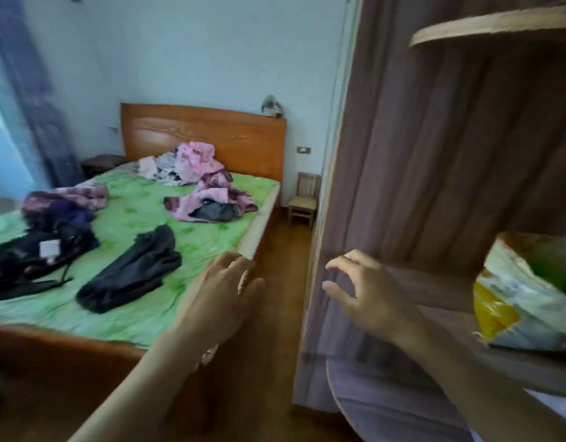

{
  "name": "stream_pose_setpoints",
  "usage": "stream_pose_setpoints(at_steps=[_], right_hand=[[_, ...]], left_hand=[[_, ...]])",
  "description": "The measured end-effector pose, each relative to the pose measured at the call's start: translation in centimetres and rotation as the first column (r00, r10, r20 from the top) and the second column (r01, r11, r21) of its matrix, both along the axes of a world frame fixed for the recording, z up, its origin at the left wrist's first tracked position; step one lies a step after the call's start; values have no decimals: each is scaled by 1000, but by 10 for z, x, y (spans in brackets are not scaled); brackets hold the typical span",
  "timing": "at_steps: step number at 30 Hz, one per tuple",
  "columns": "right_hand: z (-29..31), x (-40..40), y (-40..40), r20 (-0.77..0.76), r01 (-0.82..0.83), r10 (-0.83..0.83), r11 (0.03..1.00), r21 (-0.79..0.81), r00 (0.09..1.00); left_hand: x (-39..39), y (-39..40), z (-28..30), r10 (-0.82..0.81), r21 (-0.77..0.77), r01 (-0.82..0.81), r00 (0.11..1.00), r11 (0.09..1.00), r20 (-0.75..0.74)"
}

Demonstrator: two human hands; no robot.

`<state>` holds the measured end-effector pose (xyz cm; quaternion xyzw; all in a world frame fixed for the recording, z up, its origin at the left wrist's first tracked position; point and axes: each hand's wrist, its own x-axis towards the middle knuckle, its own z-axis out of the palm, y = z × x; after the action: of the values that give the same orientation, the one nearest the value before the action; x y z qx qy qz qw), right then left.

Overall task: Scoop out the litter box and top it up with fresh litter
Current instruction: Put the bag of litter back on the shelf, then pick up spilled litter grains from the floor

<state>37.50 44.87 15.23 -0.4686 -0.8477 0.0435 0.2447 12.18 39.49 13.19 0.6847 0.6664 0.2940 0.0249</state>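
brown-grey wood is filling the right of my head view: a tall laminate shelf unit (434, 154) with curved shelves, and on one shelf a crumpled white, yellow and green plastic bag (527, 295) is sitting with its mouth gaping. i am guessing it is the fresh litter, though nothing printed on it is readable. no litter box and no scoop are showing anywhere here, so i am judging that nothing is scooped or topped up yet; the whole job is lying ahead, and i am only at the fetching stage.

to the left a bed with an orange wooden headboard and a green sheet (166, 218) is taking up the room, with dark and pink clothes (205, 186) lying strewn over it. a small wooden chair (304, 199) is standing by the far wall, beyond the strip of floor between bed and shelf.

my left hand (224, 295) is hanging over the bed's near corner, fingers loosely curled, holding nothing that i can see. my right hand (367, 291) is spread open in front of the shelf's side panel, thumb and fingers apart, gripping nothing, and well short of the bag.
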Motion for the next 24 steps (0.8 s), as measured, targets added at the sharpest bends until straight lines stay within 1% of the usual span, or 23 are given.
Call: stream_pose_setpoints(at_steps=[4, 7, 10, 11, 14, 20, 24], right_hand=[[-8, -82, 2, 50, -164, 166, 986, -41, 985], [-13, -140, 6, 53, -279, 282, 959, -55, 958], [-22, -193, 8, 36, -394, 398, 916, -78, 917], [-26, -209, 10, 46, -425, 429, 902, -79, 902], [-36, -254, 21, 99, -493, 492, 870, -12, 865], [-57, -360, 74, 53, -620, 626, 779, -95, 778], [-70, -424, 100, 64, -696, 708, 705, -137, 704]], left_hand=[[-73, -48, -11, 170, -10, -170, 985, 985, 30], [-119, -81, -24, 308, -29, -307, 950, 951, 54], [-157, -102, -36, 409, -43, -407, 910, 912, 65], [-169, -107, -39, 439, -41, -437, 896, 899, 71], [-200, -114, -43, 514, -34, -513, 852, 858, 96], [-266, -97, -53, 658, -113, -657, 752, 745, -33], [-301, -95, -61, 773, -155, -773, 630, 615, -72]])
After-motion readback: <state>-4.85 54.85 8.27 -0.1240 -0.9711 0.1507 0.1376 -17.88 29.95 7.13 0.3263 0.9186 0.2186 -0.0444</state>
